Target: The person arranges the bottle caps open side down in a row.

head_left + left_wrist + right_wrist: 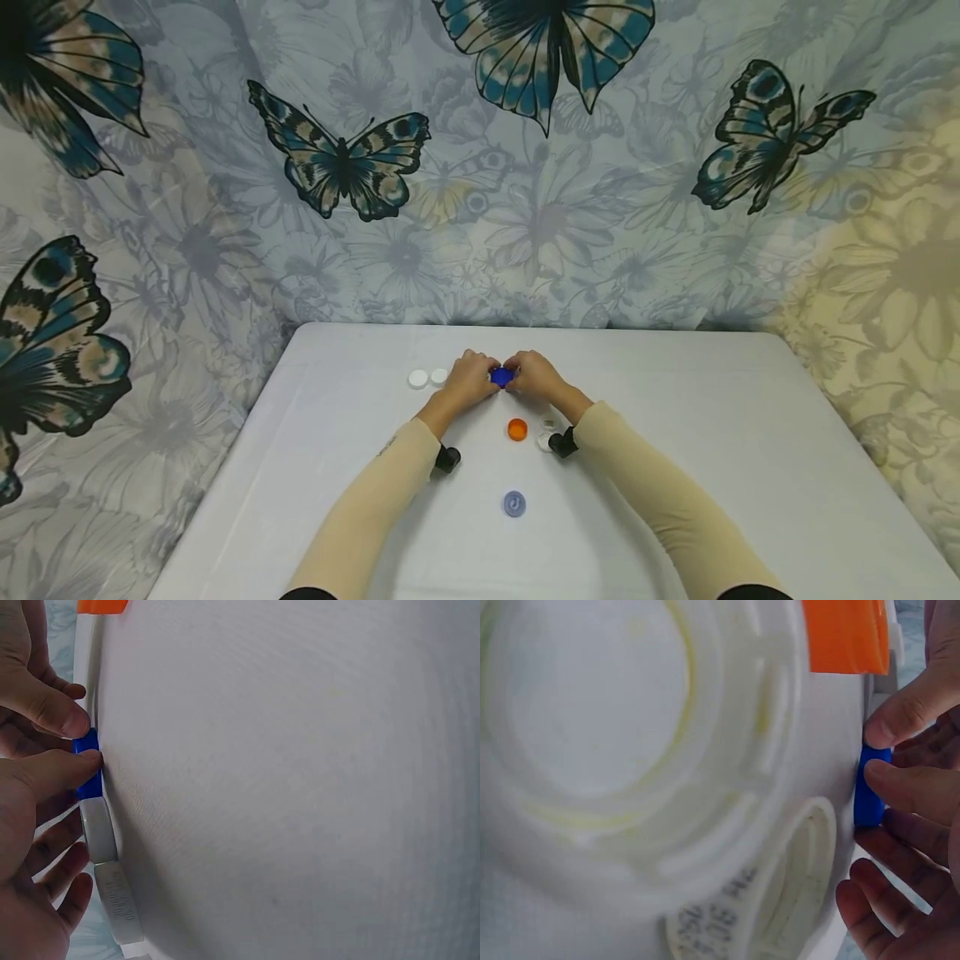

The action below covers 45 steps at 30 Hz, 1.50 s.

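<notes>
A small blue cap (pixel 502 377) lies on the table between both hands. My left hand (pixel 469 379) pinches its left side, with the thumb (pixel 88 760) against the near edge. From the other side my right hand (pixel 536 375) pinches it too, its thumb (pixel 885 771) on the rim. Just left of the left hand are two white caps (pixel 417 379), set side by side; in the left wrist view the nearer white cap (pixel 99 830) touches the blue one. Fingertips behind the blue cap are partly hidden.
An orange cap (pixel 517 429) lies nearer than the hands. Beneath the right wrist are two whitish caps (pixel 545 442), partly hidden by the black wrist camera (pixel 563 442). A greyish-blue cap (pixel 513 504) lies toward the front of the white table (pixel 337 467).
</notes>
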Each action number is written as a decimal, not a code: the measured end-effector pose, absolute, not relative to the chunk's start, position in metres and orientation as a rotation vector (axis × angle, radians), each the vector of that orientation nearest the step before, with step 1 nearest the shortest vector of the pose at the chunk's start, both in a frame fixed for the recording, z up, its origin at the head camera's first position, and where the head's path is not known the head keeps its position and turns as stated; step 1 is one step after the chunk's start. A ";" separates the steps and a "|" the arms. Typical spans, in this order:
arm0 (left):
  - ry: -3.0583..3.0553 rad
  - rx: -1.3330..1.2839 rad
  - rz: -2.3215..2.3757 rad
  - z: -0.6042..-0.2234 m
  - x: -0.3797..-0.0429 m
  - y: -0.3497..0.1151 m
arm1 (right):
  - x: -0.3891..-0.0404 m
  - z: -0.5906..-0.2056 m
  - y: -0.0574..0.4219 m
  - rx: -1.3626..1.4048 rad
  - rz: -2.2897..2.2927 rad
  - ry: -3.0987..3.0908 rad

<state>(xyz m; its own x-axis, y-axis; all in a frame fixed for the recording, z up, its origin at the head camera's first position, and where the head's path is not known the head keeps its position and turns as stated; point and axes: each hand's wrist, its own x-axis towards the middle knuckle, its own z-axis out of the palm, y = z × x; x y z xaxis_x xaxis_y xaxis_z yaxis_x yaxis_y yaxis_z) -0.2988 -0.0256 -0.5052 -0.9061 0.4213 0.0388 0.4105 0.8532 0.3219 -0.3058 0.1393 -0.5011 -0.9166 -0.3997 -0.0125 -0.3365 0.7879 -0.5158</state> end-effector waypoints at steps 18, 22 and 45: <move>2.824 0.656 1.154 -0.494 -0.243 -0.035 | -0.237 -0.469 0.173 -0.608 -1.011 2.868; 2.726 0.630 1.176 -0.491 -0.228 -0.033 | -0.219 -0.475 0.177 -0.595 -1.023 2.857; 2.728 0.447 1.156 -0.516 -0.202 -0.017 | -0.197 -0.499 0.152 -0.581 -0.858 2.964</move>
<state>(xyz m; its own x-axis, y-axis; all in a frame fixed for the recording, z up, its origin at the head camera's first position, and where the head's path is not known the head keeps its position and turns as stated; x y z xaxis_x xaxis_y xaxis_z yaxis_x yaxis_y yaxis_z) -0.2019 -0.0171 -0.5160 -0.9452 0.3259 -0.0174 0.2142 0.6598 0.7203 -0.1965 0.1522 -0.4988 -0.9316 -0.3495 0.0995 -0.3486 0.7822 -0.5164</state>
